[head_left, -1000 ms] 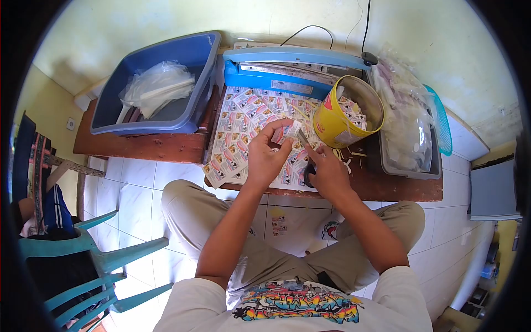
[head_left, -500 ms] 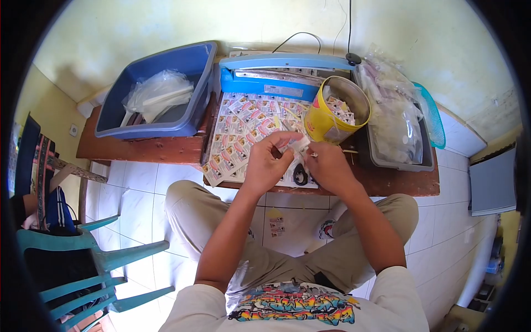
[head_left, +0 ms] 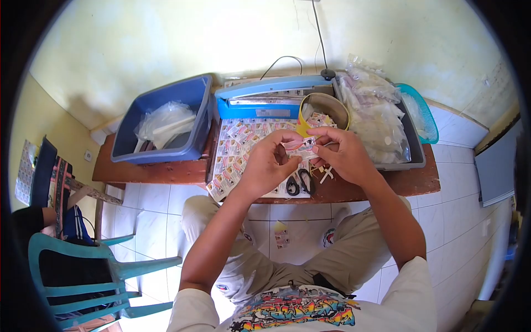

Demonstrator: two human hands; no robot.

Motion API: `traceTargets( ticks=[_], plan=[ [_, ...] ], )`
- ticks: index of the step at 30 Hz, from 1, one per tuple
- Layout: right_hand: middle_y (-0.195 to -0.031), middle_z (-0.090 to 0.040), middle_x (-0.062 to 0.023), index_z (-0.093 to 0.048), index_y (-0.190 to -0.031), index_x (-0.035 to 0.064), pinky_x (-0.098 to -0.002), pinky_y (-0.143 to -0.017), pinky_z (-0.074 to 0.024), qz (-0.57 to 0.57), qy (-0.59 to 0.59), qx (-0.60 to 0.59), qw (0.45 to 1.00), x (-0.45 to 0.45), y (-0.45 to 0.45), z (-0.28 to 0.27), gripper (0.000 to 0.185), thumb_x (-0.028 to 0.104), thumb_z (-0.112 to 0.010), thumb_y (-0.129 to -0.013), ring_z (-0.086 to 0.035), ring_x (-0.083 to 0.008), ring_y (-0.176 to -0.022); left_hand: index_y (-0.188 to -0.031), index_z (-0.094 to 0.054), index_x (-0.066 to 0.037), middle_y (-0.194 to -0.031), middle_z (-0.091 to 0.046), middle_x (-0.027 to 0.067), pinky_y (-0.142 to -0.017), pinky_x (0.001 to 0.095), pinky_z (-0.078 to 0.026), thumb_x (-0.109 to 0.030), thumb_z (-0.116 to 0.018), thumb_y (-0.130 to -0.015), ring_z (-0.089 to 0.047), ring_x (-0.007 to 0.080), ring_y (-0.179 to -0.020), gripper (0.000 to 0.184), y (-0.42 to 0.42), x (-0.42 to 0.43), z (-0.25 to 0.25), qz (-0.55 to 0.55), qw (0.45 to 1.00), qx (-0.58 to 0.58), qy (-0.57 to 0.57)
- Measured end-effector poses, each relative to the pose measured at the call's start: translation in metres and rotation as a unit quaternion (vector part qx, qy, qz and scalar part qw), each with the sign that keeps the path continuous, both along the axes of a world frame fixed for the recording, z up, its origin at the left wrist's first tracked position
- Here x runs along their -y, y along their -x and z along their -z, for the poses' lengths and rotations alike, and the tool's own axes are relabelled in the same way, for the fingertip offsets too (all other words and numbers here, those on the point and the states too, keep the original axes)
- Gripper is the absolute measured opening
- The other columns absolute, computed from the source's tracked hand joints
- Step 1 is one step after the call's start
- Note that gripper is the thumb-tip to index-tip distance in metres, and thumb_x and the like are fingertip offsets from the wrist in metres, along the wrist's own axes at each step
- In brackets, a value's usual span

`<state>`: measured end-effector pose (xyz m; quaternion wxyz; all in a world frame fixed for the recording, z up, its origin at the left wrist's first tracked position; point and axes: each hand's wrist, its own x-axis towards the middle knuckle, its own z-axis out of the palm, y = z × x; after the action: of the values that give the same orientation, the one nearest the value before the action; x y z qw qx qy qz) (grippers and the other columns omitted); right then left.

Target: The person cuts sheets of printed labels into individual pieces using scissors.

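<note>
A small printed label (head_left: 301, 148) is held between my two hands above the bench. My left hand (head_left: 269, 160) pinches its left side, and my right hand (head_left: 341, 152) grips its right side with thumb and fingers. Just below them, black-handled scissors (head_left: 299, 183) lie on the printed sheets (head_left: 232, 160), their blades hidden by my hands. Right behind my fingers stands a yellow bucket (head_left: 302, 123) with cut labels inside.
A blue tub (head_left: 202, 119) of plastic bags sits at the left, beside a blue sealer (head_left: 257, 110). To the right, a grey tray (head_left: 418, 152) holds plastic packets near a teal basket (head_left: 428, 119). A green chair (head_left: 74, 249) and another person's arm (head_left: 47, 216) are at the left.
The scissors have left my right hand and rest on the sheets. My right hand has joined my left at the label. The camera view has tilted upward.
</note>
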<state>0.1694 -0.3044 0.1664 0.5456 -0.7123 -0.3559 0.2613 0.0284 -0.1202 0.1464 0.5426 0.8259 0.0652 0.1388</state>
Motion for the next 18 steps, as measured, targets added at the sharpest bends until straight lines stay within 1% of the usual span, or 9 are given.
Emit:
traceTargets(
  ticks=[1,3,4,6,8,10,15,17,18],
  plan=[
    [-0.099,-0.077,-0.0124,-0.068,-0.135,-0.0034,-0.0283,-0.072,-0.0628,0.0,-0.005,0.005,1.0,0.002,-0.005,-0.006,0.035,0.002,-0.065,-0.1,-0.08,-0.0179,-0.083,-0.138,-0.064,-0.006,-0.111,-0.071,0.0022,-0.063,0.021,-0.046,0.003,-0.079,-0.089,-0.056,0.0012,-0.074,0.052,-0.005,-0.001,-0.004,0.005,1.0,0.002,-0.006],
    [-0.1,-0.077,-0.0123,-0.068,-0.134,-0.0032,-0.0283,-0.072,-0.0628,0.007,-0.013,0.01,1.0,0.002,-0.018,-0.011,0.035,0.002,-0.066,-0.1,-0.08,-0.0177,-0.083,-0.138,-0.065,-0.006,-0.114,-0.072,0.0039,-0.069,0.0232,-0.054,0.001,-0.085,-0.085,-0.062,0.0054,-0.078,0.057,-0.016,-0.002,-0.01,-0.012,0.996,0.089,-0.026],
    [-0.101,-0.077,-0.0124,-0.068,-0.133,-0.003,-0.0281,-0.072,-0.0628,0.006,-0.022,0.018,1.0,0.001,-0.026,-0.012,0.034,0.002,-0.066,-0.1,-0.08,-0.0177,-0.083,-0.139,-0.065,-0.006,-0.112,-0.073,0.0058,-0.075,0.0261,-0.059,-0.002,-0.09,-0.082,-0.067,0.01,-0.084,0.063,-0.021,-0.006,-0.014,-0.007,0.995,0.079,-0.054],
    [-0.102,-0.078,-0.0125,-0.069,-0.132,-0.0027,-0.028,-0.072,-0.0628,0.01,-0.033,0.028,0.999,-0.001,-0.035,-0.016,0.033,0.003,-0.067,-0.1,-0.08,-0.0176,-0.083,-0.139,-0.067,-0.007,-0.112,-0.073,0.0064,-0.075,0.0265,-0.059,-0.002,-0.089,-0.083,-0.069,0.0109,-0.086,0.061,-0.033,-0.011,-0.023,-0.002,0.995,0.072,-0.071],
    [-0.105,-0.073,-0.0088,-0.066,-0.136,-0.0042,-0.0263,-0.077,-0.063,0.014,-0.009,0.013,1.0,-0.005,-0.042,-0.025,0.033,0.001,-0.066,-0.103,-0.076,-0.0137,-0.087,-0.139,-0.068,-0.007,-0.112,-0.074,0.007,-0.076,0.0269,-0.06,-0.002,-0.089,-0.083,-0.07,0.0118,-0.088,0.06,-0.047,-0.019,-0.027,-0.003,0.994,0.066,-0.084],
    [-0.105,-0.073,-0.0091,-0.066,-0.135,-0.0047,-0.0265,-0.077,-0.0632,0.025,-0.014,0.014,1.0,-0.01,-0.051,-0.023,0.033,0.002,-0.067,-0.103,-0.076,-0.0139,-0.087,-0.135,-0.071,-0.007,-0.113,-0.074,0.0075,-0.076,0.0267,-0.06,-0.003,-0.089,-0.084,-0.072,0.012,-0.091,0.054,-0.061,-0.028,-0.027,0.009,0.989,0.089,-0.121],
    [-0.105,-0.073,-0.0099,-0.065,-0.134,-0.0061,-0.0266,-0.077,-0.0638,0.056,-0.01,0.011,0.998,-0.013,-0.073,-0.01,0.033,0.002,-0.068,-0.102,-0.076,-0.0147,-0.088,-0.134,-0.073,-0.007,-0.116,-0.076,0.0085,-0.075,0.0272,-0.06,-0.006,-0.089,-0.084,-0.073,0.0125,-0.093,0.053,-0.091,-0.039,-0.005,0.016,0.986,0.115,-0.116],
    [-0.107,-0.073,-0.0104,-0.065,-0.135,-0.006,-0.0264,-0.077,-0.0641,0.071,-0.02,-0.004,0.997,-0.012,-0.08,0.0,0.034,0.001,-0.069,-0.102,-0.077,-0.0153,-0.089,-0.128,-0.075,-0.006,-0.111,-0.077,0.0105,-0.075,0.031,-0.061,-0.011,-0.09,-0.083,-0.075,0.0185,-0.088,0.048,-0.102,-0.041,0.008,0.001,0.99,0.1,-0.104],
    [-0.107,-0.073,-0.0104,-0.065,-0.135,-0.006,-0.0264,-0.077,-0.0641,0.071,-0.016,-0.006,0.997,-0.012,-0.085,0.006,0.034,0.001,-0.069,-0.102,-0.077,-0.0153,-0.089,-0.128,-0.075,-0.006,-0.111,-0.077,0.0105,-0.075,0.031,-0.061,-0.011,-0.09,-0.083,-0.075,0.0185,-0.088,0.048,-0.108,-0.041,0.01,0.001,0.99,0.097,-0.1]
  ],
)
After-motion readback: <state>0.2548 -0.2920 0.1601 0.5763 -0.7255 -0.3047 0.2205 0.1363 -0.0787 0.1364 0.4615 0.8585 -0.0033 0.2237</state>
